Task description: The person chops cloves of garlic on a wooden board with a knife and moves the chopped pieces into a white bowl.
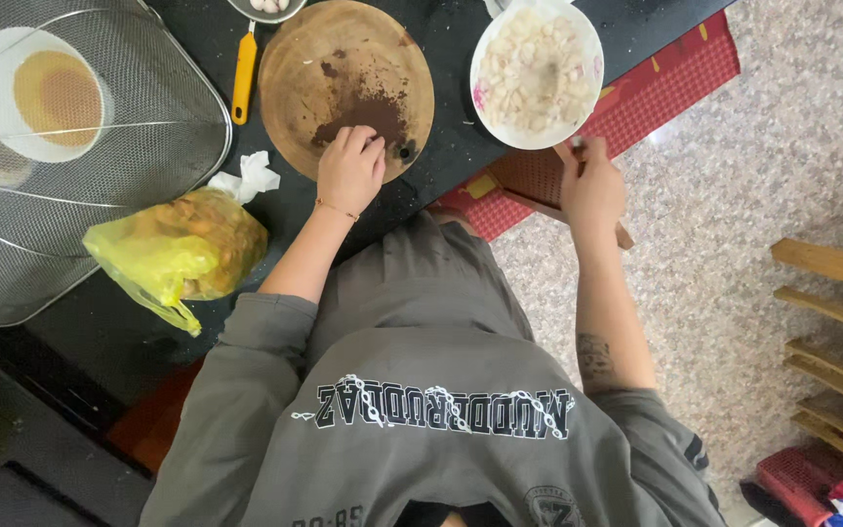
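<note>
My left hand (350,168) rests on a round wooden cutting board (295,59), fingers curled together, fingertips touching the dark smear and crumbs at the board's near side. I cannot see anything held in it. My right hand (592,187) pinches the near rim of a white bowl (537,73) filled with pale peeled cloves. The bowl hangs partly past the edge of the black counter (275,210).
A wire mesh cover (163,146) at the left stands over a white bowl of amber liquid (51,93). Near it lie a yellow plastic bag (178,249), a crumpled white tissue (251,178) and a yellow-handled tool (243,78). A wooden stool (529,185), red mat (675,68) and wooden chair (831,293) are on the floor.
</note>
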